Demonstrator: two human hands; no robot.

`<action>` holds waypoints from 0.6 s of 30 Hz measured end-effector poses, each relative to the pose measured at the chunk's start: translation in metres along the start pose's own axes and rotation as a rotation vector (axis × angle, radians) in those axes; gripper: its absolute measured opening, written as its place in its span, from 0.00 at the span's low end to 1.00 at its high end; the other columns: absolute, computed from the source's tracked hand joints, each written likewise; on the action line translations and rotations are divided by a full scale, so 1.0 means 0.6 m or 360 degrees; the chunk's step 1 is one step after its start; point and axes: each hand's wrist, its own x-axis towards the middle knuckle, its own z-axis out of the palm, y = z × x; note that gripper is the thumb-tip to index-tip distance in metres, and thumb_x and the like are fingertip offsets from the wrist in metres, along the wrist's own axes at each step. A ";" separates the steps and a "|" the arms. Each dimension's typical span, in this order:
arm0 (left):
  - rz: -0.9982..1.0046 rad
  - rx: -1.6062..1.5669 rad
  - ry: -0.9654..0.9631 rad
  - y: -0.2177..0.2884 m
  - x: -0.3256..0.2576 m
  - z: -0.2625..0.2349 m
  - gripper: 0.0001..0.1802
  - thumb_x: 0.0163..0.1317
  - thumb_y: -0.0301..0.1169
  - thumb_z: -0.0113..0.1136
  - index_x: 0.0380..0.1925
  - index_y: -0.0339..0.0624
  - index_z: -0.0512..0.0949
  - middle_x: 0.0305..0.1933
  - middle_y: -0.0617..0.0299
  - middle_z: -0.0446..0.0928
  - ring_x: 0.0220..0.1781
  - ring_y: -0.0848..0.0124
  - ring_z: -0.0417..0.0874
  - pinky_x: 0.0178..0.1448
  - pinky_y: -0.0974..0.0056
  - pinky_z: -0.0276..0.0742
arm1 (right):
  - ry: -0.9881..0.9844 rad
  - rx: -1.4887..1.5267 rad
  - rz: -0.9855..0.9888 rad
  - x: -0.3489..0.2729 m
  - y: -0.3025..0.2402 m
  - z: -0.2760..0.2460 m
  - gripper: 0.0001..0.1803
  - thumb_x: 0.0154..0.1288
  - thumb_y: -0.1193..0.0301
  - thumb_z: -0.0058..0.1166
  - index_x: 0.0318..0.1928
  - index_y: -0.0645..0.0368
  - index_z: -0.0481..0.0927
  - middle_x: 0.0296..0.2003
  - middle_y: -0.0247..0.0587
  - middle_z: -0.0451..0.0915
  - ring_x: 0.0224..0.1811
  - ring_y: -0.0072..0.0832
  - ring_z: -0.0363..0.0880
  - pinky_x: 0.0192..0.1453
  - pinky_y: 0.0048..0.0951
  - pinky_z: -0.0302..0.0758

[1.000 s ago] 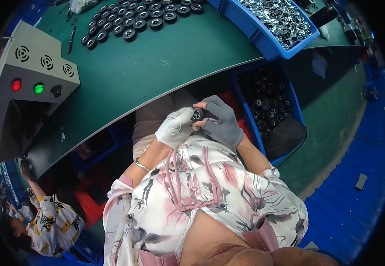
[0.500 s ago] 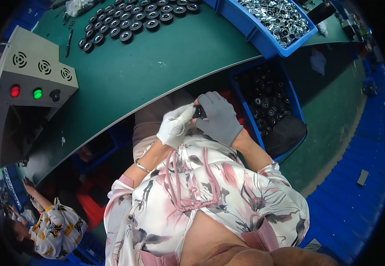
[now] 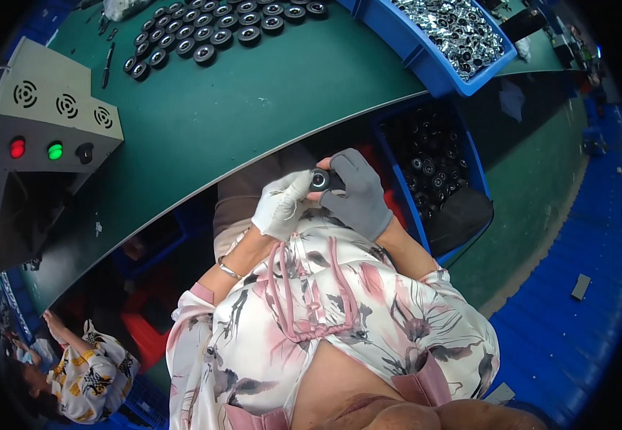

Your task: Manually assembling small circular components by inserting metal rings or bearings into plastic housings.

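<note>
Between my hands, above my lap, is a small black wheel with a shiny metal ring round its centre, its round face turned up. My left hand, in a white glove, is closed with its fingertips on the wheel's left side. From the right, my right hand in a grey glove grips the same wheel; the bare fingertips poke out of the glove. Something dark shows between the wheel and the right palm, too shaded to make out. Rows of similar black wheels lie on the green table beyond.
A blue bin of shiny metal parts stands at the table's right. Below it, another blue bin holds black wheels and a dark cloth. At left is a beige machine with red and green buttons. A pen lies nearby; a co-worker sits lower left.
The wheel has turned so its ringed face now shows between my hands. My right fingers have shifted round it. At lower left, the co-worker's arm has moved.
</note>
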 end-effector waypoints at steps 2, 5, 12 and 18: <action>-0.0055 0.0016 0.0005 0.001 -0.001 -0.010 0.27 0.73 0.45 0.61 0.57 0.30 0.78 0.49 0.57 0.83 0.42 0.72 0.84 0.49 0.66 0.81 | -0.0039 0.0133 0.0059 -0.001 0.000 -0.005 0.21 0.53 0.71 0.73 0.46 0.65 0.81 0.39 0.43 0.80 0.41 0.33 0.81 0.44 0.30 0.77; -0.0007 -0.0012 -0.0059 0.010 -0.003 0.002 0.27 0.73 0.43 0.61 0.58 0.29 0.77 0.50 0.54 0.83 0.43 0.71 0.85 0.48 0.66 0.82 | -0.0138 0.0888 0.0774 -0.007 0.010 -0.006 0.14 0.66 0.73 0.63 0.48 0.68 0.80 0.40 0.39 0.81 0.42 0.22 0.81 0.45 0.25 0.77; 0.0075 0.0059 0.0152 0.005 -0.001 0.009 0.23 0.72 0.33 0.63 0.60 0.28 0.76 0.49 0.56 0.84 0.44 0.73 0.85 0.48 0.68 0.82 | -0.0146 0.1244 0.1012 0.000 0.004 0.008 0.10 0.72 0.73 0.57 0.48 0.67 0.81 0.39 0.33 0.82 0.41 0.15 0.77 0.46 0.20 0.75; 0.0125 0.0377 0.0123 0.024 -0.010 0.002 0.22 0.70 0.29 0.64 0.59 0.28 0.77 0.49 0.57 0.84 0.44 0.75 0.84 0.47 0.71 0.81 | -0.0177 0.1309 0.1050 0.001 0.001 0.008 0.10 0.72 0.73 0.57 0.48 0.66 0.81 0.38 0.32 0.83 0.41 0.14 0.77 0.46 0.19 0.74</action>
